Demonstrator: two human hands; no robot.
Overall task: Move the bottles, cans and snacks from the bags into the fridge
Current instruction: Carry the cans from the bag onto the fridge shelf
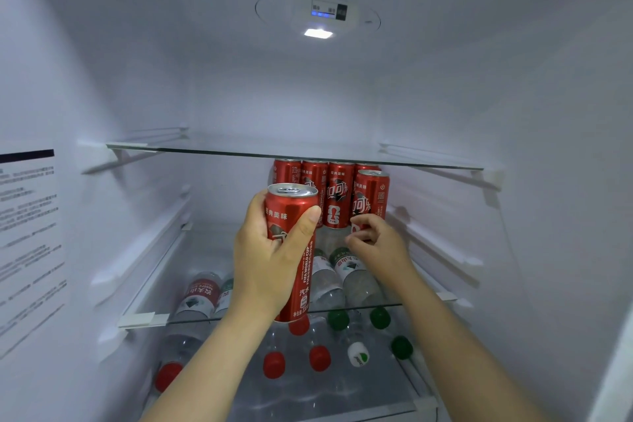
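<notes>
I look into an open fridge. My left hand point(270, 260) is wrapped around a tall red cola can point(291, 216), held upright in front of the middle glass shelf point(144, 317). My right hand point(375, 238) reaches further in, with its fingers curled against the base of another red can point(371, 195) that stands on that shelf. Behind it several more red cans point(313, 181) stand in a row at the back. Water bottles point(337, 279) lie on the same shelf, and others with red and green caps point(320, 358) stand on the level below.
An upper glass shelf point(239, 151) sits just above the can tops and carries nothing. White side walls with rail ledges point(442, 247) close in on both sides. A printed label point(27, 233) covers the left wall. A lamp and control panel point(320, 22) are on the ceiling.
</notes>
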